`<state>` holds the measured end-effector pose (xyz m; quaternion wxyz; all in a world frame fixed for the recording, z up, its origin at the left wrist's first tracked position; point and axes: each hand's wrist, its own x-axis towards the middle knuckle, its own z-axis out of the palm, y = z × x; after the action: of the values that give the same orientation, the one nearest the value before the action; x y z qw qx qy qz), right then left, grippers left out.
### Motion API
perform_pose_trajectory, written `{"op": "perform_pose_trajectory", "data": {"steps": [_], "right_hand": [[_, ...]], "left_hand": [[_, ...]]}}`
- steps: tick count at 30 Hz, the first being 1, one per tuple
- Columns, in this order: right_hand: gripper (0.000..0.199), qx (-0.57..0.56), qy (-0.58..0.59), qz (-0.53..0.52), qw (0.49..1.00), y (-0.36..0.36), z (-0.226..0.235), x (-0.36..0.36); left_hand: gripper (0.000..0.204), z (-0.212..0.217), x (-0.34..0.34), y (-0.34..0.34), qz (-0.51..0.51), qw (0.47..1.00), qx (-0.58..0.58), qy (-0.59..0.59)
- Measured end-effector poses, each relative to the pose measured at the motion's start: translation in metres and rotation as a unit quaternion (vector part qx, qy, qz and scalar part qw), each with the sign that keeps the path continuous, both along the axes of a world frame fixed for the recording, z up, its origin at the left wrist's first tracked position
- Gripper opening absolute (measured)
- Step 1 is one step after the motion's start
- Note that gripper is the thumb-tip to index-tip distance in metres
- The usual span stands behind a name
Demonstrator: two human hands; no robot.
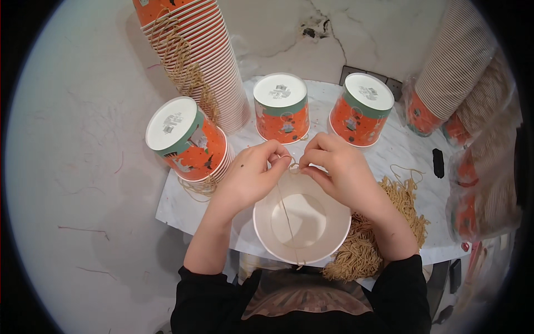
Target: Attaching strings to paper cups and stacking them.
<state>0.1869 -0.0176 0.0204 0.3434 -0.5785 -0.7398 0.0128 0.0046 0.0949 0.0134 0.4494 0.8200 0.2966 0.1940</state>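
Observation:
A white-lined paper bucket (336, 221) stands mouth up on the table in front of me. Thin tan string (285, 210) runs across its opening from the near rim to the far rim, with a small loop at the far side. My left hand (255, 171) pinches the string by that loop between thumb and fingers. Close beside it, at the far rim, my right hand (338, 171) has its fingertips closed on the same string. Whether a knot is formed there is too small to tell.
A heap of tan strings (356, 253) lies right of the bucket. Upturned orange buckets (281, 119) stand behind it, and a tall nested stack (208, 61) leans at the back left with strings draped over it. Plastic-wrapped bucket stacks (453, 61) fill the right side. A black object (438, 163) lies nearby.

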Motion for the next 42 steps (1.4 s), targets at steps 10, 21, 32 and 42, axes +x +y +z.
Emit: {"op": "perform_pose_trajectory", "data": {"steps": [10,21,32,42], "right_hand": [[0.01,-0.086,0.12,0.011,0.989,0.008,-0.004,0.01],[0.012,-0.128,0.197,0.036,0.971,0.018,-0.012,0.011],[0.01,-0.131,0.262,0.061,0.954,0.024,-0.02,0.015],[0.01,-0.137,0.303,0.073,0.94,0.028,-0.025,0.014]], "left_hand": [[0.022,-0.019,0.009,0.018,-0.074,0.994,-0.086,-0.005],[0.013,-0.025,0.011,0.008,0.008,0.993,0.036,-0.116],[0.012,-0.037,0.004,0.014,-0.019,0.981,-0.14,-0.131],[0.01,-0.027,0.012,0.001,0.058,0.991,0.019,-0.117]]}}
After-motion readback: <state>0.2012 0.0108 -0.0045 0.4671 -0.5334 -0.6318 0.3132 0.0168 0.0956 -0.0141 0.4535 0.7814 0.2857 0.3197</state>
